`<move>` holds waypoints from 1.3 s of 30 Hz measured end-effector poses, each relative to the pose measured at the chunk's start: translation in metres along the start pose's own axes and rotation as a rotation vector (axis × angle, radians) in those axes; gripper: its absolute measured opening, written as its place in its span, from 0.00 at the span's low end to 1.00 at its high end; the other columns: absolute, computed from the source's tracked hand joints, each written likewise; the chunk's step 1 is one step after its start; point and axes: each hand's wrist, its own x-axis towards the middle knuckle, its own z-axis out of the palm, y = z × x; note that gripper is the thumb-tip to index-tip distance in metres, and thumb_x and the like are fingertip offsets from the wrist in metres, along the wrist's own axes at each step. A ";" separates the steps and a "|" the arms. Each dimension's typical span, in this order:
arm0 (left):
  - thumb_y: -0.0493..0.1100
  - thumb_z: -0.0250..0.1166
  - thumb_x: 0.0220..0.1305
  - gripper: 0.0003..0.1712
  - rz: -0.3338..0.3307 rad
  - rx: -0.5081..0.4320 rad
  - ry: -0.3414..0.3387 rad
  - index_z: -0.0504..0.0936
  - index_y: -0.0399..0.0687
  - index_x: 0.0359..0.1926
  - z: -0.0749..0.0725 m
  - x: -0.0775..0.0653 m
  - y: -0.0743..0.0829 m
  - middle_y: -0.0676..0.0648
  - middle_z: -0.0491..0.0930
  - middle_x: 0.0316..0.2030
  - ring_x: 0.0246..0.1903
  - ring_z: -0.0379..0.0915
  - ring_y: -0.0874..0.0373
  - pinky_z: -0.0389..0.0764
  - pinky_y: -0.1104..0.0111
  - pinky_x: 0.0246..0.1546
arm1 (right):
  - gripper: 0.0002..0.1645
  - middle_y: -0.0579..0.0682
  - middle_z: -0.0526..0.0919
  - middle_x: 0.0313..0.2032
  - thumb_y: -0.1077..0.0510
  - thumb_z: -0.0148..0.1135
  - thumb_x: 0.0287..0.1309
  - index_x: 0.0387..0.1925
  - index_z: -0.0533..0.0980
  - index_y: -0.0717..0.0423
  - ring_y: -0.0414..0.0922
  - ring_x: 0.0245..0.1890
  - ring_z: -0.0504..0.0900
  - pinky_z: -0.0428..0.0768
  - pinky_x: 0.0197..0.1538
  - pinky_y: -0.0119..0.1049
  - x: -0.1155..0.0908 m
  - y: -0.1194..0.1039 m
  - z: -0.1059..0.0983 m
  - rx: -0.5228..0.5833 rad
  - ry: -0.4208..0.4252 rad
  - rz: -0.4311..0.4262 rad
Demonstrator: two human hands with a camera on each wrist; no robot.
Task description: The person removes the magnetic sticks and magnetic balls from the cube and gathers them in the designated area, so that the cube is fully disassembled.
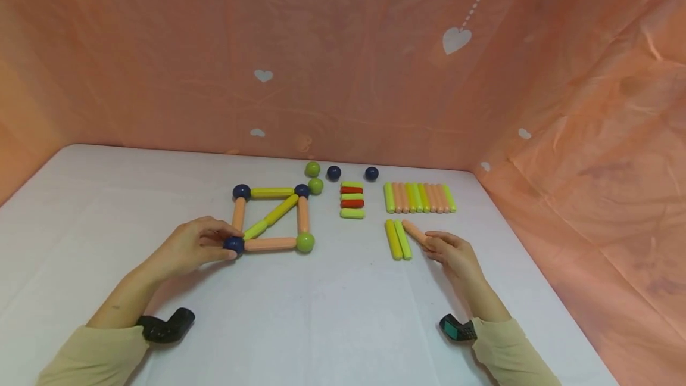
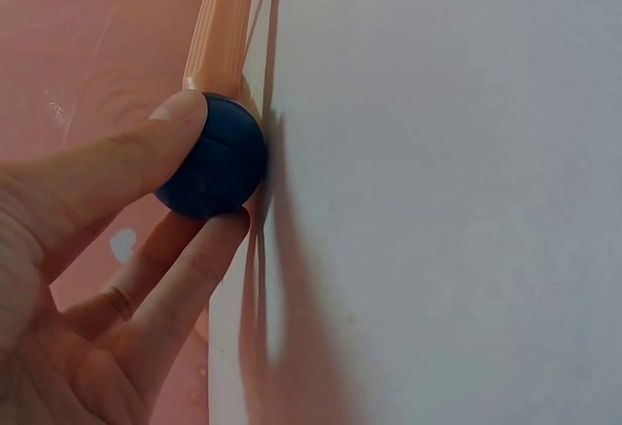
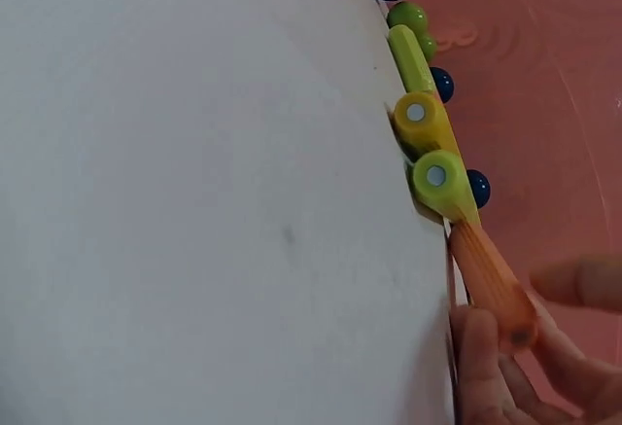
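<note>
1. Beige left sleeve (image 1: 93, 356) lies at the near edge, with a black wrist unit (image 1: 167, 326) beside its cuff.
2. Right hand (image 1: 454, 256): thumb and fingers pinch the near end of a peach-orange, ribbed, rod-shaped stick (image 1: 415, 233).
3. Held stick: its long axis runs diagonally; the free end points away and leftward from the fingertips.
4. Left of the held stick, a lime-green rod (image 1: 403, 240) and a yellow rod (image 1: 393, 239) lie side by side, pointing mostly away from the person.
5. Left hand (image 1: 193, 247): thumb and fingertips pinch a glossy dark blue ball (image 2: 214, 158), located right of the palm at the near-left corner of a square frame.
6. Second peach-orange stick (image 1: 270, 244): its long axis extends rightward from the pinched ball to a glossy green ball (image 1: 305, 242).
</note>
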 end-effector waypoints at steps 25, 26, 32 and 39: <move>0.37 0.72 0.53 0.17 0.030 0.048 0.065 0.83 0.40 0.45 0.006 -0.004 0.007 0.42 0.75 0.41 0.43 0.77 0.46 0.80 0.53 0.45 | 0.20 0.60 0.83 0.45 0.60 0.60 0.63 0.51 0.75 0.70 0.47 0.39 0.83 0.81 0.43 0.33 -0.008 -0.030 0.089 -0.213 -0.242 -0.333; 0.38 0.73 0.52 0.17 0.043 0.063 0.081 0.83 0.41 0.45 0.007 -0.003 0.008 0.42 0.74 0.41 0.42 0.77 0.45 0.80 0.53 0.45 | 0.20 0.62 0.82 0.46 0.60 0.59 0.63 0.51 0.74 0.71 0.48 0.40 0.83 0.81 0.43 0.33 -0.008 -0.031 0.096 -0.207 -0.274 -0.349; 0.41 0.74 0.52 0.17 0.130 0.099 0.123 0.84 0.44 0.44 0.018 0.005 0.015 0.40 0.72 0.48 0.53 0.66 0.40 0.68 0.41 0.53 | 0.18 0.60 0.83 0.44 0.62 0.59 0.63 0.51 0.75 0.70 0.49 0.39 0.83 0.81 0.42 0.34 -0.007 -0.030 0.124 -0.150 -0.358 -0.327; 0.38 0.73 0.52 0.16 0.171 0.073 0.125 0.84 0.43 0.43 0.031 0.016 0.022 0.41 0.73 0.48 0.57 0.60 0.39 0.64 0.41 0.55 | 0.20 0.62 0.81 0.48 0.59 0.58 0.64 0.55 0.74 0.66 0.49 0.41 0.82 0.81 0.44 0.37 -0.012 -0.034 0.147 -0.185 -0.480 -0.319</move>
